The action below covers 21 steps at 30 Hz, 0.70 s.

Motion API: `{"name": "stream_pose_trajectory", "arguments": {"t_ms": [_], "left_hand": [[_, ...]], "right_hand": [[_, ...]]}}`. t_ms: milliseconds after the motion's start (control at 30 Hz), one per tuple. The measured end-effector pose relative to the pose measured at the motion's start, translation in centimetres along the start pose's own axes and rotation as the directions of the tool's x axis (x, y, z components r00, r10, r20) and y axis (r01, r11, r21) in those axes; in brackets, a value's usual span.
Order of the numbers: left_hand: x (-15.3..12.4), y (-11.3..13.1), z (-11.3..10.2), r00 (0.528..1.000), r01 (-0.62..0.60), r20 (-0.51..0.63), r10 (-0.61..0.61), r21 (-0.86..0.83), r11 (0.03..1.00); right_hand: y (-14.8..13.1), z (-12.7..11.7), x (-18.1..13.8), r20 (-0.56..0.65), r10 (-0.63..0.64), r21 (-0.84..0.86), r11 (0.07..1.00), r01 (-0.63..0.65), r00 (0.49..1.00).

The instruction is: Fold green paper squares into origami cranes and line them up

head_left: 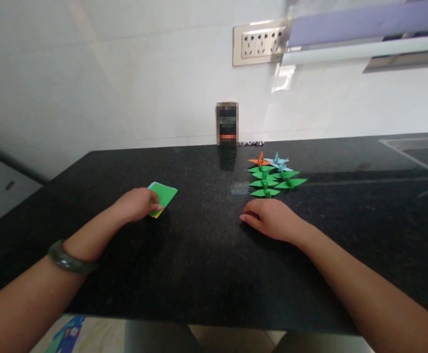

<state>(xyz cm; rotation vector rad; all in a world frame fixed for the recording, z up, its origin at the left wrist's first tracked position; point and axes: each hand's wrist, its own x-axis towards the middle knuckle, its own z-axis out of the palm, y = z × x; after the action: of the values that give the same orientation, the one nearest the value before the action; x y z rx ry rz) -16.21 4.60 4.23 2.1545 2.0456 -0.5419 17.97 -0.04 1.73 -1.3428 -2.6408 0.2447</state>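
Observation:
On the left of the dark countertop (199, 264), my left hand (137, 204) is closed with thumb and finger on a small stack of square paper (166, 192). Green is the top sheet, and yellow and pale blue edges peek out beneath. A bangle circles my left wrist. My right hand (272, 218) rests on the counter with its fingers curled together and nothing visible in them. Just beyond it sit several folded green paper cranes (265, 193) in rows. Behind these are an orange paper crane (260, 161) and light blue paper cranes (277, 159).
A phone-like upright object (227, 123), blurred out, leans on the white wall with a beaded strap (252, 143) beside it. Power sockets (260, 45) are mounted above. A clear sheet-like or recessed shape (419, 152) lies at the far right. The counter's front edge runs below my arms.

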Motion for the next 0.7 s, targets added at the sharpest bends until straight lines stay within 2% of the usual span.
{"name": "stream_pose_trajectory", "arguments": {"t_ms": [233,333,467,700], "left_hand": [[0.2,-0.8,-0.2,0.999,-0.031,-0.023,0.029,-0.109,0.994],[0.2,-1.2,0.0,0.996,-0.094,-0.007,0.094,-0.127,0.987],[0.3,-2.0,0.5,0.979,-0.198,-0.071,0.191,-0.117,0.973],[0.6,-2.6,0.7,0.986,-0.166,-0.048,0.161,-0.113,0.98]], "right_hand": [[0.6,0.3,0.2,0.056,0.067,0.031,0.997,-0.069,0.996],[0.4,0.2,0.3,0.069,0.078,0.039,0.996,-0.081,0.995],[0.4,0.2,0.3,0.068,0.084,0.045,0.995,-0.088,0.994],[0.6,0.3,0.3,0.06,0.069,0.071,0.995,-0.073,0.996]]}}
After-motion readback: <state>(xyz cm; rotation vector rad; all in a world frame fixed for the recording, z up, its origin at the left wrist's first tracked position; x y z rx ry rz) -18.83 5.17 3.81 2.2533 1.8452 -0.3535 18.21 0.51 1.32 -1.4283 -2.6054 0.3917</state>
